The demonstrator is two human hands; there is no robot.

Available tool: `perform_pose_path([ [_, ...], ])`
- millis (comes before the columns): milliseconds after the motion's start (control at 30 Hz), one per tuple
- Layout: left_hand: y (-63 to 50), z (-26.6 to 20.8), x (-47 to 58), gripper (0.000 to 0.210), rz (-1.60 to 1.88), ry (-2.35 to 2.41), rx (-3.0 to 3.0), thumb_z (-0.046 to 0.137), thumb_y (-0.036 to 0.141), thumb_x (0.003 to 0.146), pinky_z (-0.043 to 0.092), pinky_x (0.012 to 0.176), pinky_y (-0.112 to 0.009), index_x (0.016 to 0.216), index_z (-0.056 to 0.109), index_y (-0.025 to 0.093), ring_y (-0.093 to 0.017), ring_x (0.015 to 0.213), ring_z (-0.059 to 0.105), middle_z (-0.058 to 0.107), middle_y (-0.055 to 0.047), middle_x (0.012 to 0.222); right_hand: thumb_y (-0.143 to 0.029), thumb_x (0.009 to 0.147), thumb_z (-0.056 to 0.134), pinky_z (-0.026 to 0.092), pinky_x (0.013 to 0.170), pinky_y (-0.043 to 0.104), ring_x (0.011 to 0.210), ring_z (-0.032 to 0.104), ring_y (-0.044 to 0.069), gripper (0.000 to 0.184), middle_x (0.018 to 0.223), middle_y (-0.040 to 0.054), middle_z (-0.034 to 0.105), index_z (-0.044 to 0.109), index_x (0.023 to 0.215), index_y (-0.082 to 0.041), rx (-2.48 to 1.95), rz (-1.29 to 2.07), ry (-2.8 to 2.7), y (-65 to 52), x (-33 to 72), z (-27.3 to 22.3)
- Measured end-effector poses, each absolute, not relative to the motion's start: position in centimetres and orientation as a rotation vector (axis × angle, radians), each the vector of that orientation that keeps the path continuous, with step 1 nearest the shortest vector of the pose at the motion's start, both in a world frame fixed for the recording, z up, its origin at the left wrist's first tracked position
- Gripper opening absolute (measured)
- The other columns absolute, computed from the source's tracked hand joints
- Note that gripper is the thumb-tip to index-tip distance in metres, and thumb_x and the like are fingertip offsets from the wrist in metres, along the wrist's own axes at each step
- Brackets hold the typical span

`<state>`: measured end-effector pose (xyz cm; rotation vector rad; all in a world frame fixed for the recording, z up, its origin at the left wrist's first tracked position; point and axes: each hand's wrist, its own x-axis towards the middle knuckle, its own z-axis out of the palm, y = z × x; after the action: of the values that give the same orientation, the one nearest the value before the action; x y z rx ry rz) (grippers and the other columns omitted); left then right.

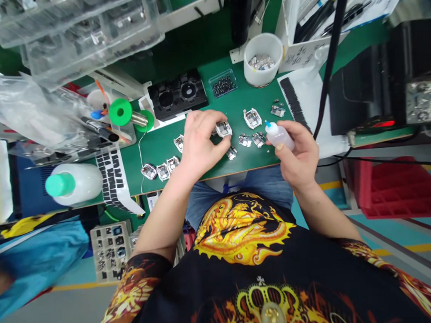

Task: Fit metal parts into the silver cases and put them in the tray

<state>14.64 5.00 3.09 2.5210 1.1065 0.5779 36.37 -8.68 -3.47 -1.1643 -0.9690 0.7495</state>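
Note:
Between the thumb and fingers of my left hand (202, 143) is a silver watch case (223, 128) with small parts inside, just over the green bench. My right hand (299, 150) is wrapped round a small clear squeeze bottle (282, 137) with a blue tip, tilted toward the left. Another watch case (252, 118) lies between the two hands. Small circuit assemblies (259, 139) rest on the bench near the bottle's tip, and one assembly (231, 153) sits below my left thumb. Left of my left wrist several more watch cases (163, 171) stand along the bench's front edge.
Behind my hands are a black tray (177, 93), a clear box of tiny black screws (222, 85) and a white tub of small parts (263, 58). A solder spool (121, 112) and a large white bottle (82, 182) stand at left. A black cable (331, 59) hangs at right.

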Motion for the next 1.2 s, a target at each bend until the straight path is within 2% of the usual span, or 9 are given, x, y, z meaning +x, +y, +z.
perform_pose_path([
  [100, 6.8, 2.4, 16.5, 0.031, 0.536, 1.103, 2.529, 0.068, 0.024, 0.093, 0.046, 0.117, -0.05, 0.124, 0.068, 0.023, -0.029, 0.122, 0.061, 0.076, -0.006, 0.126, -0.049, 0.087, 0.091, 0.064, 0.111, 0.051, 0.115, 0.074, 0.026, 0.047, 0.125, 0.0021, 0.075, 0.075, 0.13, -0.037, -1.064, 0.856, -0.773, -8.9, 36.2, -2.9],
  [200, 7.8, 1.8, 17.6, 0.037, 0.501, 1.117, 2.533, 0.067, 0.026, 0.094, 0.046, 0.115, -0.052, 0.13, 0.069, 0.023, -0.032, 0.123, 0.059, 0.076, -0.008, 0.129, -0.048, 0.082, 0.096, 0.063, 0.113, 0.048, 0.114, 0.075, 0.024, 0.049, 0.122, 0.0006, 0.078, 0.075, 0.125, -0.037, -0.934, 1.048, -0.645, -9.1, 35.9, -2.0],
  [333, 8.0, 1.6, 18.1, 0.04, 0.419, 1.146, 2.584, 0.066, 0.027, 0.095, 0.044, 0.11, -0.059, 0.135, 0.07, 0.023, -0.038, 0.126, 0.057, 0.076, -0.011, 0.131, -0.047, 0.082, 0.097, 0.064, 0.111, 0.044, 0.116, 0.076, 0.022, 0.055, 0.126, 0.0007, 0.079, 0.074, 0.131, -0.036, -0.868, 1.19, -0.555, -9.1, 35.9, -1.4],
  [500, 7.0, 2.5, 18.5, 0.036, 0.475, 1.137, 2.637, 0.064, 0.03, 0.099, 0.044, 0.11, -0.057, 0.134, 0.07, 0.024, -0.039, 0.132, 0.056, 0.074, -0.012, 0.138, -0.051, 0.081, 0.097, 0.067, 0.096, 0.037, 0.107, 0.077, 0.02, 0.054, 0.121, 0.0015, 0.082, 0.077, 0.128, -0.032, -0.845, 1.246, -0.486, -8.9, 36.1, -1.3],
  [600, 6.6, 2.8, 19.3, 0.036, 0.49, 1.101, 2.631, 0.068, 0.038, 0.101, 0.044, 0.11, -0.056, 0.134, 0.07, 0.025, -0.038, 0.13, 0.057, 0.075, -0.011, 0.136, -0.051, 0.079, 0.099, 0.068, 0.094, 0.037, 0.106, 0.077, 0.019, 0.056, 0.121, 0.0018, 0.082, 0.077, 0.127, -0.032, -0.838, 1.257, -0.457, -8.8, 36.1, -1.2],
  [800, 6.3, 2.9, 21.1, 0.053, 0.326, 1.022, 2.65, 0.078, 0.052, 0.096, 0.043, 0.109, -0.057, 0.139, 0.069, 0.022, -0.04, 0.127, 0.056, 0.077, -0.014, 0.128, -0.048, 0.08, 0.099, 0.068, 0.093, 0.034, 0.101, 0.078, 0.017, 0.051, 0.117, 0.0002, 0.083, 0.078, 0.124, -0.032, -0.836, 1.245, -0.415, -8.6, 36.3, -1.0],
  [1000, 6.3, 2.7, 21.7, 0.039, 0.277, 0.984, 2.711, 0.078, 0.042, 0.096, 0.044, 0.106, -0.055, 0.128, 0.072, 0.021, -0.039, 0.124, 0.057, 0.077, -0.013, 0.115, -0.048, 0.08, 0.099, 0.067, 0.093, 0.033, 0.102, 0.079, 0.017, 0.051, 0.117, 0.0004, 0.084, 0.078, 0.123, -0.031, -0.828, 1.234, -0.436, -8.6, 36.5, -0.9],
  [1200, 6.5, 2.4, 22.0, 0.036, 0.317, 0.933, 2.721, 0.074, 0.028, 0.093, 0.047, 0.106, -0.055, 0.128, 0.072, 0.021, -0.037, 0.121, 0.062, 0.076, -0.013, 0.117, -0.048, 0.081, 0.097, 0.068, 0.094, 0.033, 0.105, 0.08, 0.018, 0.052, 0.121, 0.001, 0.084, 0.075, 0.125, -0.031, -0.799, 1.242, -0.447, -8.7, 36.5, -1.3],
])
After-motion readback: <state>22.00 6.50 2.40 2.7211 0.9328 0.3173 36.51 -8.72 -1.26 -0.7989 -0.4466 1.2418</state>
